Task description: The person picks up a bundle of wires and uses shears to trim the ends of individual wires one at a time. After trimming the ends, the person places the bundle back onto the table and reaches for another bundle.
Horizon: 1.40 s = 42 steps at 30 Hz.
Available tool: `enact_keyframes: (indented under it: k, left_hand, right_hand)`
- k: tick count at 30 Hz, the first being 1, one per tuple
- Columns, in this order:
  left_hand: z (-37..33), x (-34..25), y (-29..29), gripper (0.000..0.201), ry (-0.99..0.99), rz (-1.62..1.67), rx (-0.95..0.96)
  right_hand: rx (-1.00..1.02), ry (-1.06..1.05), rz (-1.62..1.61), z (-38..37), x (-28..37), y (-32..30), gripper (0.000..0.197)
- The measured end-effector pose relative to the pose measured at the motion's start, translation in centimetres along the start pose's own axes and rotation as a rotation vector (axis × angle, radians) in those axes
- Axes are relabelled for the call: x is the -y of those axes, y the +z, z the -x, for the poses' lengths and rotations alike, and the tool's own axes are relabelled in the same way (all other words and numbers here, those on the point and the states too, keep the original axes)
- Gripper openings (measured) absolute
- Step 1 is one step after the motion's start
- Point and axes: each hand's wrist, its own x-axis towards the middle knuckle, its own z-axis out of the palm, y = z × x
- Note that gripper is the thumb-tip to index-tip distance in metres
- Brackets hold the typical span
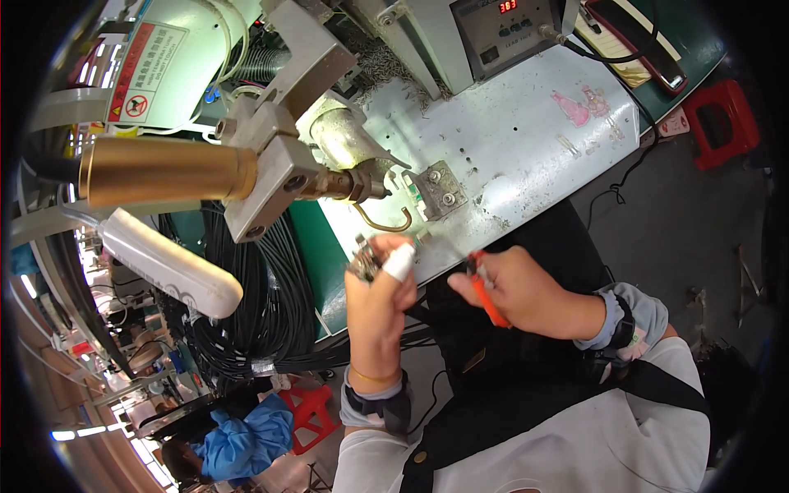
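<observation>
My left hand (pixel 380 287) is closed around a bunch of small metal pieces (pixel 363 260), too blurred to name exactly. A white cover (pixel 400 261) wraps one of its digits. To its right, my right hand (pixel 526 287) grips a hand tool with orange-red handles (pixel 491 302), its jaws blurred and pointing toward the table. Just beyond both hands, a metal fixture block (pixel 444 191) is bolted to the light worktable plate (pixel 526 156), with a small green part at its left side. A soldering head's tip and a bent copper-coloured tube (pixel 385 226) hang above the left hand.
The brass-coloured cylinder (pixel 168 171) and its metal bracket overhang from the left, above a white lamp (pixel 173 263). A thick coil of black cable (pixel 246 304) lies left of my left arm. Behind stands a control box (pixel 514 41). Red stools (pixel 723 123) flank the table.
</observation>
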Motion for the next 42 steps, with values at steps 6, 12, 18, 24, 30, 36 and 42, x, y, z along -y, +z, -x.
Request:
enact_keyframes:
  k: [6,12,18,24,30,36,42]
  left_hand:
    - [-3.5,-0.6,0.7,0.012,-0.083,0.151,0.054]
    - [-4.2,-1.0,0.5,0.014,-0.079,0.07,0.078]
    - [-4.5,-1.1,-0.4,0.025,-0.079,0.02,0.116]
    - [-4.0,-1.0,-0.3,0.033,-0.037,-0.006,0.094]
    - [-3.6,-0.7,0.0,0.034,0.022,-0.006,0.042]
    - [-3.6,-0.9,0.0,0.032,-0.01,-0.06,0.02]
    - [-2.0,-1.7,0.1,0.02,-0.022,0.043,0.121]
  right_hand:
    - [-0.232,0.137,-0.386,-3.9,1.6,-1.7,0.018]
    - [-0.141,0.161,-0.369,-7.1,1.8,-2.4,0.018]
    - [-0.157,0.138,-0.287,-7.3,1.8,-2.2,0.02]
    - [-0.159,0.147,-0.317,-7.4,1.6,-2.1,0.021]
    - [-0.14,0.167,-0.314,-7.5,1.6,-2.1,0.021]
    - [-0.161,0.155,-0.301,-7.4,1.3,-1.9,0.017]
    - [-0.158,0.072,-0.251,-6.4,0.9,-2.1,0.014]
